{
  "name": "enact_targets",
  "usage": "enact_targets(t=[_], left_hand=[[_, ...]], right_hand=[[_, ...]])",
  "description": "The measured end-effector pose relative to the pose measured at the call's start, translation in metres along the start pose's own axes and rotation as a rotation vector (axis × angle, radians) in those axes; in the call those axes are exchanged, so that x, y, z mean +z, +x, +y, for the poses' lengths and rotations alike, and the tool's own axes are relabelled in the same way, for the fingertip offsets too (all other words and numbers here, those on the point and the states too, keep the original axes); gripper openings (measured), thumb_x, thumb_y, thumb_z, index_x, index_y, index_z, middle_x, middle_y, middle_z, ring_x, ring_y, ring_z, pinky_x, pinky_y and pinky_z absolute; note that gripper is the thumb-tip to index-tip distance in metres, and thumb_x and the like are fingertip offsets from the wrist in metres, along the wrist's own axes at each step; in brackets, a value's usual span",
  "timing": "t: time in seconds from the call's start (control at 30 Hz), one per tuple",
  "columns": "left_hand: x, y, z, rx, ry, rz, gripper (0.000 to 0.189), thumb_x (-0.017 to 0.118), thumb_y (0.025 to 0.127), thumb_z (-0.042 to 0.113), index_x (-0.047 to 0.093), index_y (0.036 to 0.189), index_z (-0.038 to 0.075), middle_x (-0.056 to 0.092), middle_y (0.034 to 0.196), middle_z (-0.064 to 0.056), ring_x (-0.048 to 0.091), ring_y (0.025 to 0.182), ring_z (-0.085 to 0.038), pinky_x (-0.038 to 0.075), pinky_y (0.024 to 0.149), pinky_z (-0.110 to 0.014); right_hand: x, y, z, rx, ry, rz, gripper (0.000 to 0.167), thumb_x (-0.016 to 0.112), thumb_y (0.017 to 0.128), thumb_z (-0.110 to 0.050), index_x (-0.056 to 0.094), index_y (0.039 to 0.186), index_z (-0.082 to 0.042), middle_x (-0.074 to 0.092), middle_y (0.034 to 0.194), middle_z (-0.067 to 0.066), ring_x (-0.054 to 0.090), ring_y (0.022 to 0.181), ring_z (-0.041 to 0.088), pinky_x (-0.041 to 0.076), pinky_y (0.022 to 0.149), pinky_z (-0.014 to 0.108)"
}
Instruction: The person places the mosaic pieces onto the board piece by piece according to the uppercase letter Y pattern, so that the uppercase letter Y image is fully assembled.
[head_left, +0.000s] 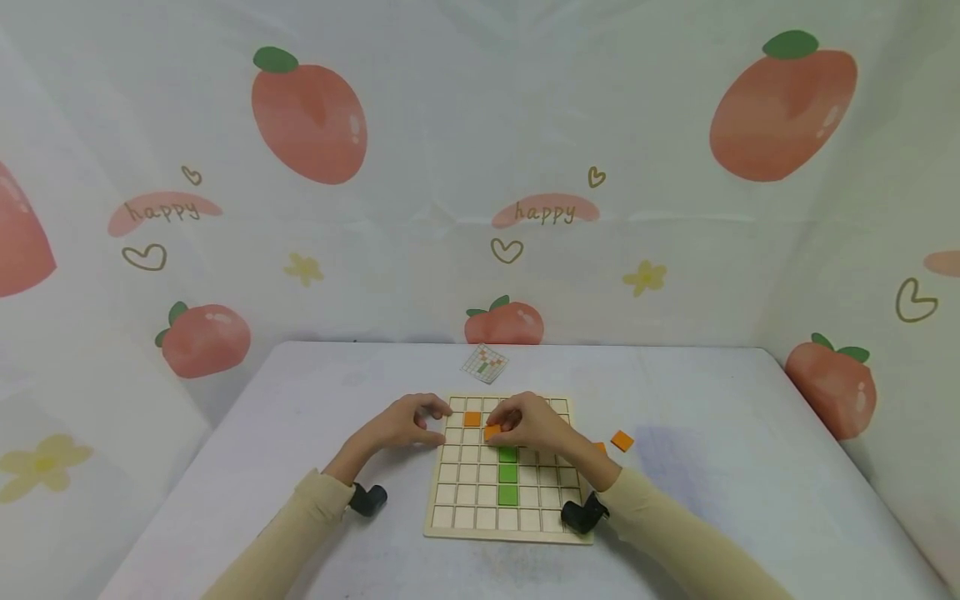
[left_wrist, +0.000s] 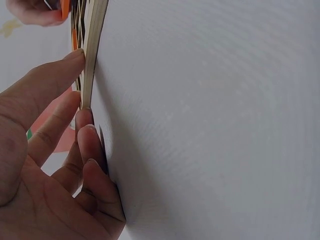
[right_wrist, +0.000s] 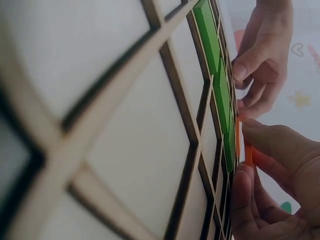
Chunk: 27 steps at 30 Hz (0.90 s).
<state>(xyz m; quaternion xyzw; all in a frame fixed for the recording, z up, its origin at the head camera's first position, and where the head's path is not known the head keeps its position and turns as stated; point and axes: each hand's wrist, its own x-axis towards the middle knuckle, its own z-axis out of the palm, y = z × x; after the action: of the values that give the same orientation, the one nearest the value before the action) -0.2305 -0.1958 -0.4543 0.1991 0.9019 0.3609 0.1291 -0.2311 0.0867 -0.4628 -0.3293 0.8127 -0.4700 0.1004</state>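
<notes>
A wooden grid board (head_left: 465, 473) lies in the middle of the table. Three green tiles (head_left: 507, 473) fill neighbouring cells of one column, and an orange tile (head_left: 472, 419) sits in a cell near the far left. My right hand (head_left: 534, 423) pinches another orange tile (right_wrist: 248, 154) between thumb and fingers, tilted close over the grid just beyond the green ones. At the board's left edge, my left hand (head_left: 408, 421) rests its thumb and fingertips (left_wrist: 75, 56) against the wood. Its other fingers bend loosely beside the edge, low by the table.
Beyond the board lies a small card (head_left: 486, 364) printed with a coloured grid pattern. Right of the board is a loose orange tile (head_left: 622, 440), and another (head_left: 600, 447) shows partly behind the right forearm. A fruit-printed curtain (head_left: 420, 275) hangs around the white table (head_left: 705, 408).
</notes>
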Motion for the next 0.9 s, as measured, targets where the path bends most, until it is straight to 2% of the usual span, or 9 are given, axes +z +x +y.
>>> enact_targets(t=[0.27,0.73,0.9], left_hand=[[-0.0005,-0.0003,0.0003,0.023,-0.019,-0.001,0.038,0.086,0.083,0.012,0.070,0.117,0.007,0.061,0.106,-0.002,0.052,0.082,-0.018,0.045,0.074,-0.033],[-0.0004,-0.0001,-0.0004,0.027,-0.007,0.002,0.039,0.086,0.082,0.014,0.070,0.117,0.007,0.061,0.104,-0.002,0.050,0.078,-0.017,0.043,0.070,-0.030],[-0.0002,-0.0001,-0.0003,0.032,-0.003,0.003,0.039,0.086,0.082,0.014,0.070,0.118,0.007,0.061,0.105,-0.002,0.051,0.079,-0.017,0.044,0.071,-0.030]], right_hand=[[0.0023,0.0010,-0.0038,0.013,0.006,-0.006,0.019,0.083,0.084,-0.007,0.076,0.101,0.000,0.072,0.097,0.005,0.063,0.079,0.013,0.052,0.072,0.026],[0.0041,0.0027,-0.0083,0.035,-0.009,-0.007,0.018,0.084,0.083,-0.007,0.076,0.097,0.000,0.068,0.086,0.002,0.058,0.073,0.011,0.049,0.067,0.025],[0.0044,0.0033,-0.0095,0.046,-0.011,-0.006,0.017,0.084,0.082,-0.006,0.076,0.096,-0.001,0.068,0.086,0.002,0.057,0.073,0.011,0.049,0.067,0.025]])
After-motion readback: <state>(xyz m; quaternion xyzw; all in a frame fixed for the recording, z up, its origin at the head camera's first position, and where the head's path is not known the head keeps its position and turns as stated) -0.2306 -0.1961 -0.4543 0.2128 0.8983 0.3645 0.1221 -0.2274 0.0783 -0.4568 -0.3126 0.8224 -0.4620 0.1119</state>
